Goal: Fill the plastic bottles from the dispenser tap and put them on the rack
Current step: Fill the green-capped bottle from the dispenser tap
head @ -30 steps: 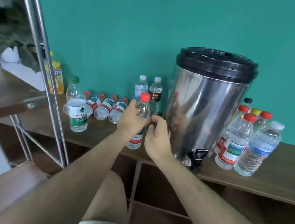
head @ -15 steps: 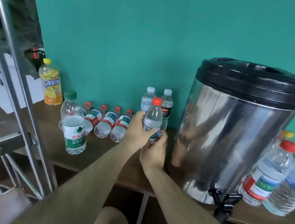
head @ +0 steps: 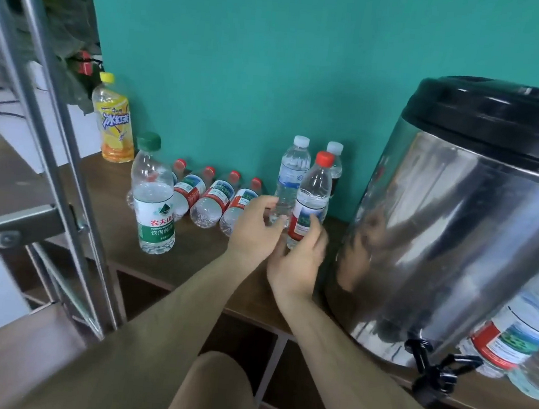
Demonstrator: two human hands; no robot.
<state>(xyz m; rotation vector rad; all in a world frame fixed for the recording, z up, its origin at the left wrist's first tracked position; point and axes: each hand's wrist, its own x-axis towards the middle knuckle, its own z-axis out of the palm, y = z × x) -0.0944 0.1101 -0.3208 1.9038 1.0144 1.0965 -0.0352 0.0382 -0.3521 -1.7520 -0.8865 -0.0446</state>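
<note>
A red-capped water bottle (head: 313, 192) stands on the wooden counter (head: 198, 257) left of the steel dispenser (head: 460, 240). My right hand (head: 299, 259) curls round its lower part at the label. My left hand (head: 254, 227) is just to the left, thumb and fingers curled at the base of a white-capped bottle (head: 292, 170) behind. The dispenser's black tap (head: 431, 370) hangs over the counter's front edge at lower right. The metal rack (head: 49, 139) with a wooden shelf stands at the left.
A green-capped bottle (head: 154, 200) stands near the rack post. Several red-capped bottles (head: 212, 196) lie on their sides behind it. A yellow tea bottle (head: 114, 119) stands by the teal wall. More bottles (head: 517, 340) stand right of the dispenser.
The view has closed in on the counter. My left hand has shifted from the red-capped bottle leftward to the base of the white-capped one. My right hand stays at the red-capped bottle.
</note>
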